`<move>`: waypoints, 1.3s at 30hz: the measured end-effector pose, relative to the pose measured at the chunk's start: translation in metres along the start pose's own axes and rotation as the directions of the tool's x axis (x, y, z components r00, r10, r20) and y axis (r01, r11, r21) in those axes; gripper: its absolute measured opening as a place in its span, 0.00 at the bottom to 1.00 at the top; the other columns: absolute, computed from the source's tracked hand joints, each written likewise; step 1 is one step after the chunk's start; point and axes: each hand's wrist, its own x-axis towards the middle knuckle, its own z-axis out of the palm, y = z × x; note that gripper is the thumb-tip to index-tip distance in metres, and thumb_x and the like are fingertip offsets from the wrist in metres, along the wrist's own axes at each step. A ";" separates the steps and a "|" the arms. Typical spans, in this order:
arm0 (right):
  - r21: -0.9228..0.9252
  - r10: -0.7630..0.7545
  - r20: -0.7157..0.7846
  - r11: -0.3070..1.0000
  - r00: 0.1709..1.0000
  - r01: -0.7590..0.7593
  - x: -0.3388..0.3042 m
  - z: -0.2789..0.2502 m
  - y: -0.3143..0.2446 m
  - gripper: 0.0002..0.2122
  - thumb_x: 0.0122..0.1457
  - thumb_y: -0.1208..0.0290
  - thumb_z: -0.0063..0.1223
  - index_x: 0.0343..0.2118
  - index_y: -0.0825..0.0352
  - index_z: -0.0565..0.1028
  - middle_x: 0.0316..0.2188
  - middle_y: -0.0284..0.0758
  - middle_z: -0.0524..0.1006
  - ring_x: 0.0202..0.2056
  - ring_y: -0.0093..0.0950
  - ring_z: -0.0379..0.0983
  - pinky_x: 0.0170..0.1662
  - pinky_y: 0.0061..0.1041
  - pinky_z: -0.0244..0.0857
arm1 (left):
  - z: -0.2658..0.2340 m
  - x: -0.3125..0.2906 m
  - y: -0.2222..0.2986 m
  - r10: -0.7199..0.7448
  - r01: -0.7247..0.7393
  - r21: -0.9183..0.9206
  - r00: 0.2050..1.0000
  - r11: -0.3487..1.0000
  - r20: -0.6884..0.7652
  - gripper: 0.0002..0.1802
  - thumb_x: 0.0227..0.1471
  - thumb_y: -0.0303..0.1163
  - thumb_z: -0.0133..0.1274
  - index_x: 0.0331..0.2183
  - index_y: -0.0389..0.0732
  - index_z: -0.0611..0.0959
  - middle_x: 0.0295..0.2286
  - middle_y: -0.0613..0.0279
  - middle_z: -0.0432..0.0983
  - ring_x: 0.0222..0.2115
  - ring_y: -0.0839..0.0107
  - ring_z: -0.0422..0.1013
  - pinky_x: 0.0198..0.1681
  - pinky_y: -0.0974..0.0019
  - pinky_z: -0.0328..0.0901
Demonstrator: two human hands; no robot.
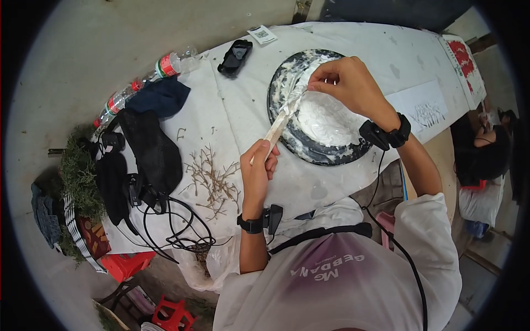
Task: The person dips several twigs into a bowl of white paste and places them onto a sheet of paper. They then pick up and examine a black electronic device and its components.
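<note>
White-covered table (342, 49) fills the frame centre. Left hand (258, 165), grip clenched on the lower end of a paste-coated stick (281, 121), angles it over the black dish (309, 151) so drips land inside. Right hand (345, 83) pinches its upper end. Dry twigs (212, 179) lie lower left.

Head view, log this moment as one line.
left hand: grips stick low | right hand: pinches white-coated stick top over dish | twigs: on cloth, left of left hand

Black dish (287, 140) smeared white; pale stick (277, 128).
</note>
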 end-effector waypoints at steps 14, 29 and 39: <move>0.126 -0.007 -0.123 0.992 0.992 0.022 -0.016 -0.023 -0.004 0.06 0.61 0.71 0.68 0.36 0.70 0.86 0.28 0.34 0.85 0.30 0.19 0.77 0.34 0.20 0.70 | 0.004 -0.002 0.002 -0.006 0.006 0.008 1.000 1.000 -0.018 0.23 0.71 0.45 0.45 0.29 0.38 0.79 0.16 0.74 0.59 0.17 0.83 0.55 0.19 0.74 0.50; 0.318 0.040 -0.645 0.922 0.763 0.220 -0.132 -0.054 0.005 0.07 0.57 0.81 0.70 0.38 0.70 0.86 0.36 0.36 0.86 0.37 0.22 0.82 0.41 0.21 0.75 | -0.001 0.000 -0.007 -0.034 0.031 -0.031 0.995 0.999 -0.099 0.25 0.67 0.49 0.47 0.30 0.34 0.78 0.17 0.69 0.61 0.17 0.75 0.59 0.19 0.71 0.52; 0.450 0.232 -0.723 0.873 0.651 0.189 -0.184 -0.072 0.066 0.10 0.55 0.88 0.68 0.40 0.74 0.85 0.38 0.41 0.85 0.40 0.28 0.82 0.45 0.25 0.75 | -0.014 0.006 -0.021 -0.076 0.065 -0.104 0.992 0.992 -0.099 0.26 0.63 0.58 0.51 0.33 0.42 0.79 0.19 0.73 0.60 0.20 0.76 0.58 0.22 0.70 0.52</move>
